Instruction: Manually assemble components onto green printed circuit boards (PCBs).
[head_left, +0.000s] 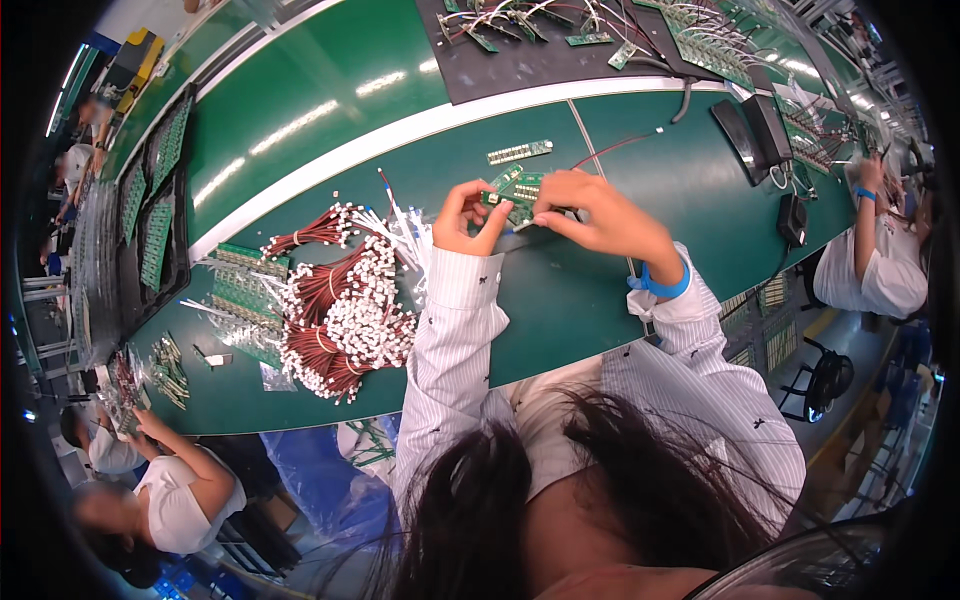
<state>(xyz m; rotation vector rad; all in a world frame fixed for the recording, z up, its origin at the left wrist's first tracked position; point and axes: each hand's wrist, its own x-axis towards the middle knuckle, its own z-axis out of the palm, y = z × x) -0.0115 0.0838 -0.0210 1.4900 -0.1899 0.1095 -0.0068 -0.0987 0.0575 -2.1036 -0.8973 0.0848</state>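
Note:
Over the green table, my left hand (465, 222) pinches small green circuit boards (517, 190) between thumb and fingers. My right hand (605, 218) is at the boards' right side, its thumb and fingers closed together. What they grip is partly hidden; a small white and blue end shows under the fingertips. Just beyond the hands lies another narrow green circuit board (520, 152). A thin dark red wire (625, 142) with a white tip runs out to the right beyond my right hand. Left of my left forearm are piled bundles of red-brown wires with white connectors (365, 310).
Green board panels (245, 290) and loose small boards (170, 372) lie at the left. A black mat (500, 65) with wired boards is at the back. Black devices (752, 135) and a black adapter (792, 220) stand on the right. Other people work at both sides.

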